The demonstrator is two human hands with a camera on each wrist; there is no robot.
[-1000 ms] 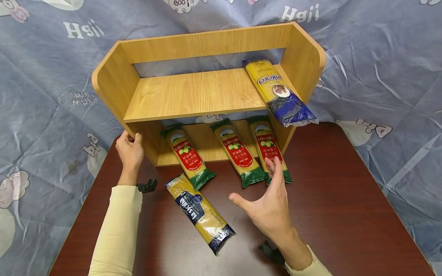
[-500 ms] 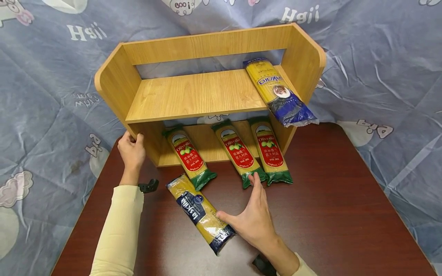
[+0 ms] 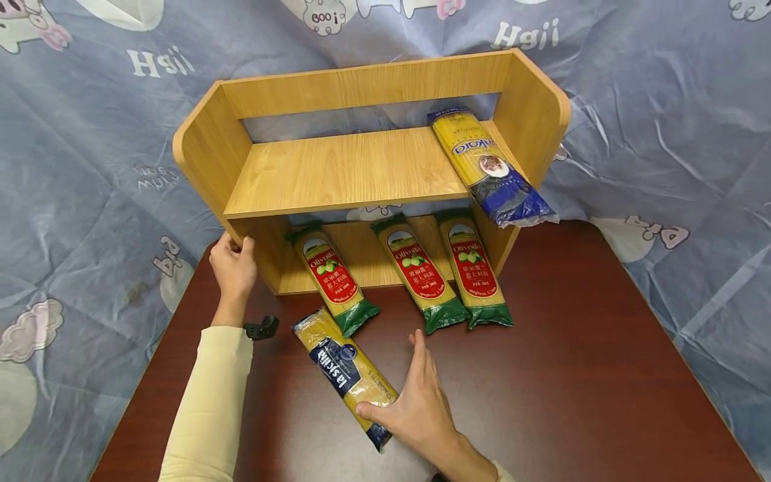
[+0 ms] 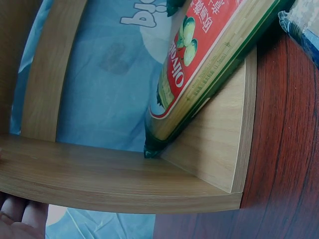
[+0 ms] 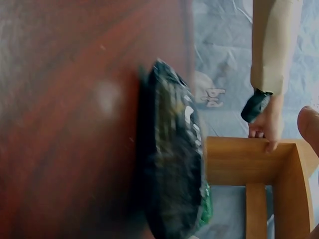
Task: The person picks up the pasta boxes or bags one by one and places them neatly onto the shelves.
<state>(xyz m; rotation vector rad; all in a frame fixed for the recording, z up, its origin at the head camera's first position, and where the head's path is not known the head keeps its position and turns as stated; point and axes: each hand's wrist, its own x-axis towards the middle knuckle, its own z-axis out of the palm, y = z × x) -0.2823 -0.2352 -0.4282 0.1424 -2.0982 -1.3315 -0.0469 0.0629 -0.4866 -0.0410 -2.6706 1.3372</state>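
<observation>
My left hand (image 3: pixel 233 269) grips the left side panel of a two-tier wooden shelf (image 3: pixel 337 177); in the left wrist view its fingers (image 4: pixel 22 219) show behind that panel. My right hand (image 3: pixel 419 408) has thumb and fingers spread above the lower end of a La Sicilia spaghetti pack (image 3: pixel 340 361), overlapping it in the head view. This yellow and dark blue pack lies slantwise on the table, before the shelf. Blurred and close up, the spaghetti pack (image 5: pixel 174 159) fills the middle of the right wrist view, where the thumb (image 5: pixel 310 127) shows at the right edge.
Three Olivoila spaghetti packs, left (image 3: pixel 332 278), middle (image 3: pixel 418 271) and right (image 3: pixel 474 268), lean in the lower tier, green ends on the dark red table (image 3: pixel 572 375). A blue-yellow Ankara pack (image 3: pixel 490 167) overhangs the upper tier's right front. Patterned cloth (image 3: pixel 650 134) hangs behind.
My right hand has moved left and toward me, from the right-hand Olivoila pack to over the La Sicilia pack. My left hand keeps its grip on the shelf; the head view has shifted slightly.
</observation>
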